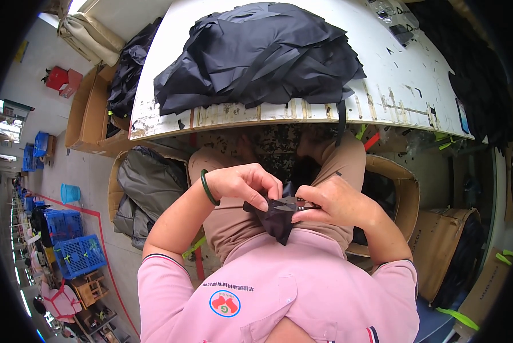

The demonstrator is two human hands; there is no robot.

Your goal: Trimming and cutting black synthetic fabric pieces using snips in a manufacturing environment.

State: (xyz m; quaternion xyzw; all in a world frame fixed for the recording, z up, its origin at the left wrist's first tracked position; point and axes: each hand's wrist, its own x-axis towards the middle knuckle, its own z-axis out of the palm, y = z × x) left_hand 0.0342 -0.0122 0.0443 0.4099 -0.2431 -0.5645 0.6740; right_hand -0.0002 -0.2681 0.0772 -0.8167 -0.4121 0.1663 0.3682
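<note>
Over my lap, my left hand (248, 184), with a green bangle at the wrist, pinches a small piece of black fabric (279, 226). The piece hangs down toward my shirt. Small thread snips (288, 204) with dark handles and grey blades are gripped in my right hand (333, 201). Their blades point left and lie at the fabric, close to my left fingertips. Whether they cut into the cloth I cannot tell. On the white table in front of me lies a big heap of black fabric pieces (262, 51).
The white table (390, 106) has a worn, taped front edge. Cardboard boxes stand around: one (85, 108) at far left, one with grey-black fabric (153, 183) by my left side, another (408, 200) by my right. Blue crates (79, 257) line the left aisle. Dark scraps litter the floor.
</note>
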